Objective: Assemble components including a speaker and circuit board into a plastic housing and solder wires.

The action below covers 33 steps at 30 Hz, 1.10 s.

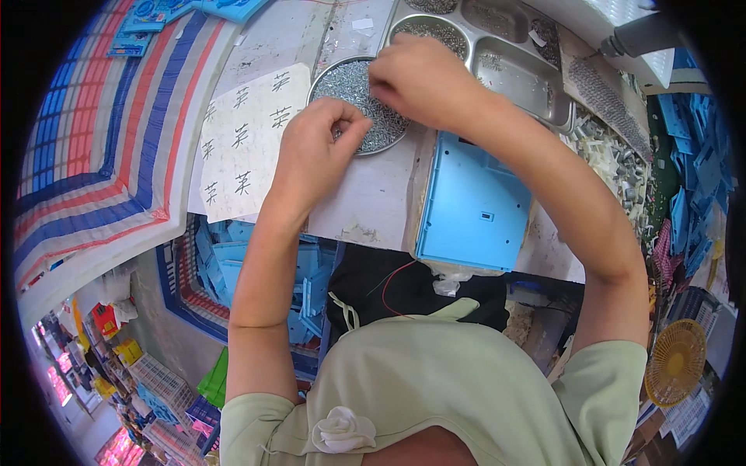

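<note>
A round metal tin (386, 147) full of small silver screws (347, 82) sits on the workbench in front of me. My left hand (318, 147) is at its near left edge, thumb and forefinger curled together; what they hold, if anything, is too small to make out. Over the right side of the tin is my right hand (420, 78), its fingers bent down and pressed together above the screws, their tips partly hidden. A light blue plastic panel (475, 206) lies flat at the bench's near edge, below my right forearm, touched by neither hand.
A compartmented steel tray (531, 87) with small metal parts stands behind the tin. Left lies a handwritten paper sheet (260, 167). Loose fittings (614, 159) heap at the right, near a dark tool (641, 35). Below the bench, a striped-lined crate holds blue plastic parts (233, 260).
</note>
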### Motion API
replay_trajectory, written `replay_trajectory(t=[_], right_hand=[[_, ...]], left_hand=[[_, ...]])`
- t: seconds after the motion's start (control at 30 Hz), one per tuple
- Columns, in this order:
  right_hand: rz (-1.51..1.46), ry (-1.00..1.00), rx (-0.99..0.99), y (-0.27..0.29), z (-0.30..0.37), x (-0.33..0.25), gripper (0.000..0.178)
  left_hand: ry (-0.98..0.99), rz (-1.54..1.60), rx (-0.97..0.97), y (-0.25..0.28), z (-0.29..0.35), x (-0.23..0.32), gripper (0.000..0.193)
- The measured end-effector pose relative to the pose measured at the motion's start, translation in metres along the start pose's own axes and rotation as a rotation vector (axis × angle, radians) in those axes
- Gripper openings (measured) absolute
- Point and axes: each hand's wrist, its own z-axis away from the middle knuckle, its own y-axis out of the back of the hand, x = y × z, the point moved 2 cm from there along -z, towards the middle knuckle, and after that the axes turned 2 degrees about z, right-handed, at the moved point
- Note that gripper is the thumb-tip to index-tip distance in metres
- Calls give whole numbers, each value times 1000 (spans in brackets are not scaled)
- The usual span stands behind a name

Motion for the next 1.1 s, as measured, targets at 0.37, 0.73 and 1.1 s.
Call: replay_trajectory(t=[0.37, 0.73, 1.1], right_hand=[[-1656, -818, 307, 86, 202, 28, 18], [-882, -867, 246, 76, 197, 23, 13], [-627, -749, 154, 61, 187, 33, 12]], left_hand=[[57, 391, -87, -34, 41, 31, 6], [102, 364, 30, -44, 43, 21, 7], [58, 363, 42, -50, 47, 15, 7]])
